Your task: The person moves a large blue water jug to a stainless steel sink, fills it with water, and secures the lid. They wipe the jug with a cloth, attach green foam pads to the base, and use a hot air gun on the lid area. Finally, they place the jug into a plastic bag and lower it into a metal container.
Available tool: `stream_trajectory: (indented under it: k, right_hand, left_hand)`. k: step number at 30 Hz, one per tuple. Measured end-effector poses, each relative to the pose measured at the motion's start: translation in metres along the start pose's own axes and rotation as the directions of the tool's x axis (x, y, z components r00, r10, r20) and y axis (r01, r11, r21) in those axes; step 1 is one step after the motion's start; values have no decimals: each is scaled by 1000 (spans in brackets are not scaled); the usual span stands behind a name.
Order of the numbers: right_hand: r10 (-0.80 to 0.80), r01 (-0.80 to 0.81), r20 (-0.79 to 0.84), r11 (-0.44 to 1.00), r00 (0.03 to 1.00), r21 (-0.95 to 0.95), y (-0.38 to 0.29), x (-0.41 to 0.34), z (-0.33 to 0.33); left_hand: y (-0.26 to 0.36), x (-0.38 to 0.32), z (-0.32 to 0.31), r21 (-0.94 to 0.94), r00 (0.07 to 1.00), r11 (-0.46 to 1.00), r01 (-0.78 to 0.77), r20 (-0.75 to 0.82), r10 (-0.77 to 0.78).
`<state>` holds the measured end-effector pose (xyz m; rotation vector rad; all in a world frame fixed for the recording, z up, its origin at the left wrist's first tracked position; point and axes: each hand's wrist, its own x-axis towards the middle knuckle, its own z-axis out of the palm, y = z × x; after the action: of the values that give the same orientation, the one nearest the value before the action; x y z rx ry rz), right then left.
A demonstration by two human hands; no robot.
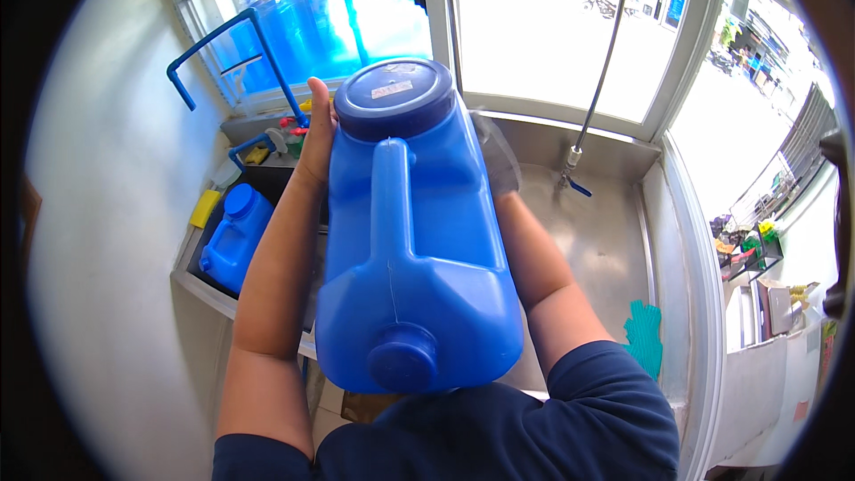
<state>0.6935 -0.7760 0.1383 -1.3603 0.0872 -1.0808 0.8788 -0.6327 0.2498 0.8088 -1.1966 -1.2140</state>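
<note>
A large blue plastic water jug with a wide dark blue screw lid, a moulded handle and a small cap fills the middle of the view, raised close to my chest. The bare left hand presses on its left side near the lid, thumb up, the other fingers mostly hidden. On the jug's right side lies my right hand in a thin translucent glove, blurred, its fingertips partly hidden behind the jug. A smaller blue jug sits in the dark sink basin to the left.
A stainless steel counter with a blue-handled valve is at right, a teal mat near its edge. Blue pipe, yellow sponge and spray bottle are at left. Large water bottles stand behind the window.
</note>
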Motion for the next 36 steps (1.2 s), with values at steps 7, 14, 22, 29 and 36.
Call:
stream_trajectory:
  k: [7,14,22,29,36]
  right_hand:
    - [563,-445,-51,702,825,555,51,-134,6]
    - [114,-105,87,989,990,-101,-63,-95,14]
    - [415,-263,-165,789,895,555,3,-226,47]
    - [-277,192,-163,894,947,-405,-101,-225,96]
    - [309,-300,-255,951,916,75,-75,-243,79]
  left_hand:
    - [-6,4,-3,9,1000,1000,-4,4,4]
    - [-5,5,-20,39,1000,999,-14,16,13]
    - [-12,2,-28,40,999,999,-15,53,12]
    - [-4,7,-48,38,984,999,-3,179,-4]
    - [-9,11,-42,114,998,992,-50,-27,54]
